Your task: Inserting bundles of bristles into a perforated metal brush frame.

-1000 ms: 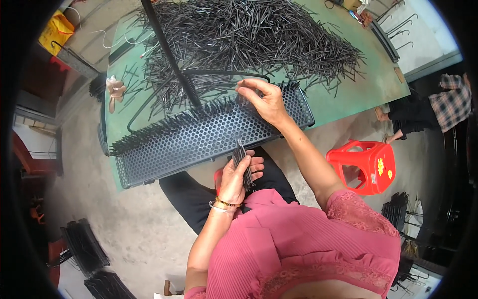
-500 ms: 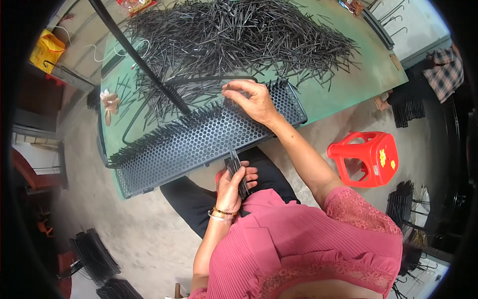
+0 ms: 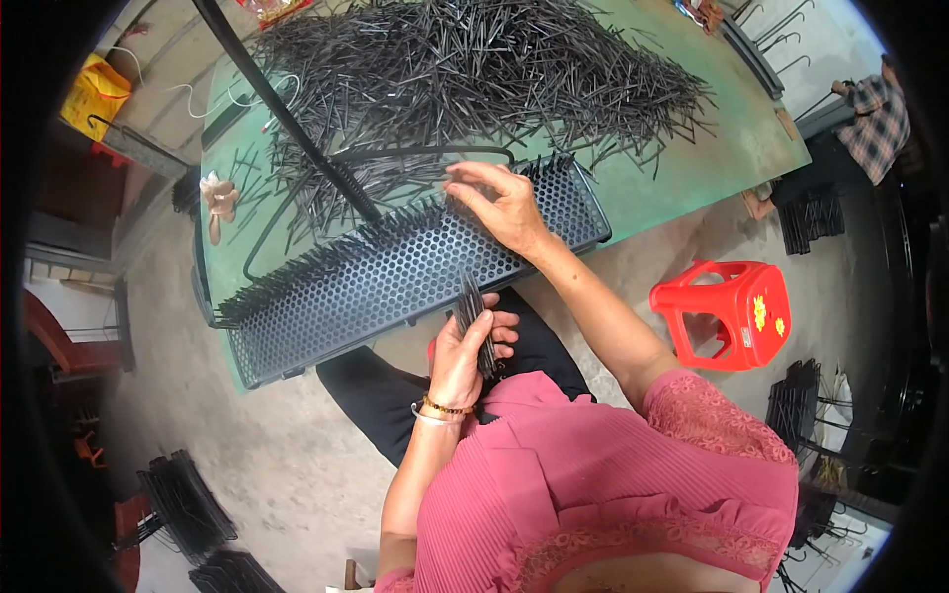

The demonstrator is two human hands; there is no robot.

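Observation:
A long black perforated tray [image 3: 356,287] lies at an angle along the near edge of the green table [image 3: 692,193]. Thin black strips [image 3: 282,280] stand upright in its holes along the far side. Over the tray's right half, my right hand [image 3: 509,210] is closed with thumb and fingertips near the upright row; what they pinch is too small to make out. My left hand [image 3: 457,364], closed below the tray's near edge, grips a bundle of thin black strips [image 3: 474,311] whose tips point up toward the tray.
A large heap of loose black strips [image 3: 474,84] covers the table's far part. A dark rod [image 3: 282,104] slants over the tray's left half. At the right stand a red plastic stool [image 3: 732,316] and, farther back, another person [image 3: 875,128]. A yellow bag [image 3: 97,89] is far left.
My left hand has lifted slightly and the strip bundle has turned in it, its tips nearer the tray. My right hand has barely moved. The other person has shifted a little.

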